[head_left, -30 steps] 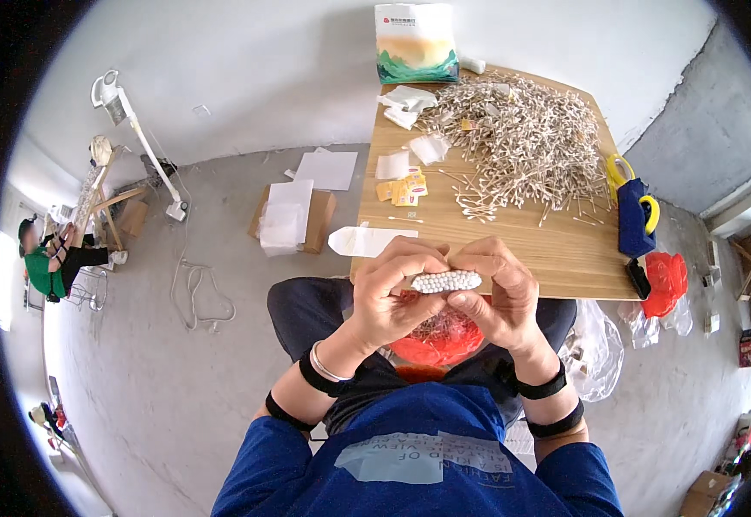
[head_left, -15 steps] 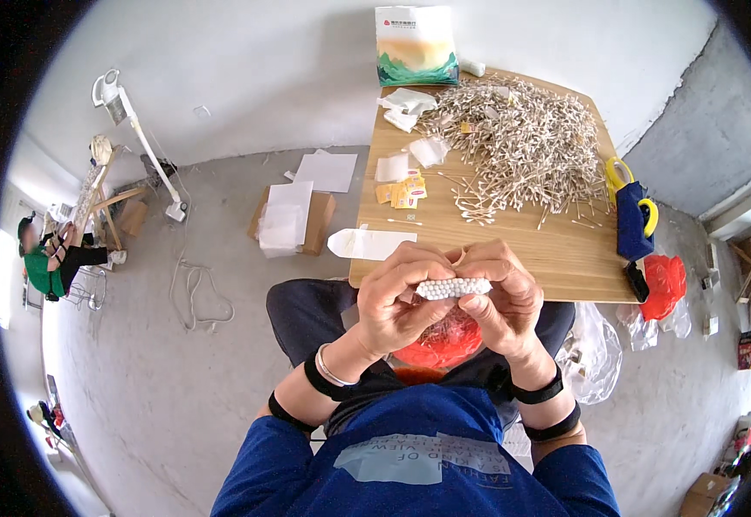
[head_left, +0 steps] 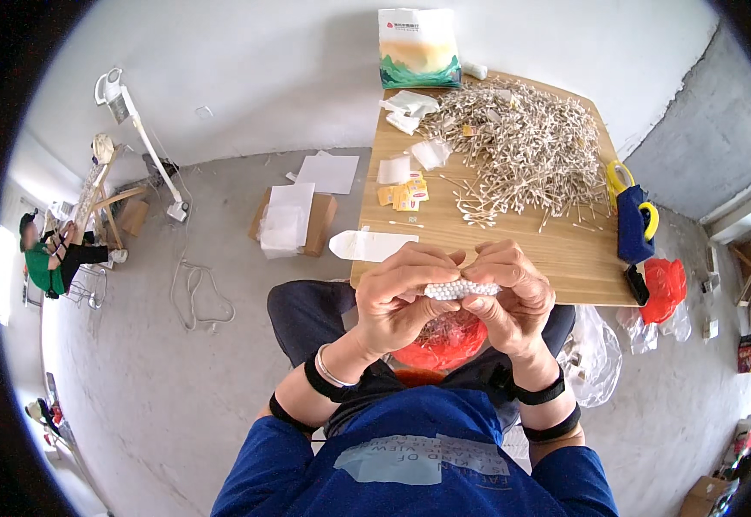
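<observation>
Between my two hands, above my lap at the table's near edge, is a tight bundle of cotton swabs (head_left: 460, 289), its white tips facing up toward me. My left hand (head_left: 400, 297) grips the bundle's left end, thumb below and fingers above. On the other end, my right hand (head_left: 514, 297) is closed the same way. The swab sticks are hidden behind the tips and fingers. Beyond my hands, a large heap of loose cotton swabs (head_left: 535, 146) covers the far right of the wooden table (head_left: 522, 250).
Left on the table are yellow packets (head_left: 406, 194), clear plastic bags (head_left: 430, 153) and a white paper strip (head_left: 371, 246). A blue tape dispenser (head_left: 632, 226) stands at the right edge. A red bag (head_left: 444, 343) lies below my hands. Far left, a person (head_left: 48, 258) in green sits working.
Both hands and the swab bundle have shifted slightly to the right. My fingers now cover more of the bundle's upper side.
</observation>
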{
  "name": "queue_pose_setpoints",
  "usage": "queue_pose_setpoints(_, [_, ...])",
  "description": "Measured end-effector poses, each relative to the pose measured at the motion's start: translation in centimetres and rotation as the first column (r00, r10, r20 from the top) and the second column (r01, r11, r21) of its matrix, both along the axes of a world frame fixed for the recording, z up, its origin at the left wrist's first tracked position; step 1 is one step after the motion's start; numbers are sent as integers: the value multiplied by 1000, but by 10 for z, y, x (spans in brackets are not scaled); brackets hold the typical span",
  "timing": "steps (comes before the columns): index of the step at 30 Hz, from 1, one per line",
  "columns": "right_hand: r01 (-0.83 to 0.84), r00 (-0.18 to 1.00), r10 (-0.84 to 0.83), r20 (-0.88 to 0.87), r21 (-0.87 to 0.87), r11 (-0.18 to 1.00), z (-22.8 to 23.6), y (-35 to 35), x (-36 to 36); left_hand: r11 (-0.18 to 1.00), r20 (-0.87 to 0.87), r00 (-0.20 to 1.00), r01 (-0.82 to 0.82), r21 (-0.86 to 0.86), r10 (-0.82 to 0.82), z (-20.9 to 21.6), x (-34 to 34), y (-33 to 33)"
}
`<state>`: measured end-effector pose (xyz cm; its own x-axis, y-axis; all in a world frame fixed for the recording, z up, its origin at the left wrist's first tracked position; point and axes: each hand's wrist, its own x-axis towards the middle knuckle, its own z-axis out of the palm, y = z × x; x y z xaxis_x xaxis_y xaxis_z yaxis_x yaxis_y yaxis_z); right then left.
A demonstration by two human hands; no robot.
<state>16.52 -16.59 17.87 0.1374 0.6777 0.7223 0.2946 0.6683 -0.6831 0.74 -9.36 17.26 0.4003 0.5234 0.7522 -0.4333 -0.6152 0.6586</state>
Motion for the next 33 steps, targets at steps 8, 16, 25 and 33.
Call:
queue_pose_setpoints(8, [30,999,-30,15,-5,1000,1,0,0,998,17,1000,3,-68,-2,-2,3,-3])
queue_pose_setpoints(16, [-15,995,13,94,16,1000,11,3,1,1000,-44,999,-19,-12,19,0,-1,0])
queue_pose_setpoints(25, [1,1000,-2,21,23,1000,11,1,0,1000,17,1000,5,-26,-5,0,4,-3])
queue_pose_setpoints(33, [58,993,-62,99,42,997,9,2,8,995,-42,994,-97,17,98,2,5,2])
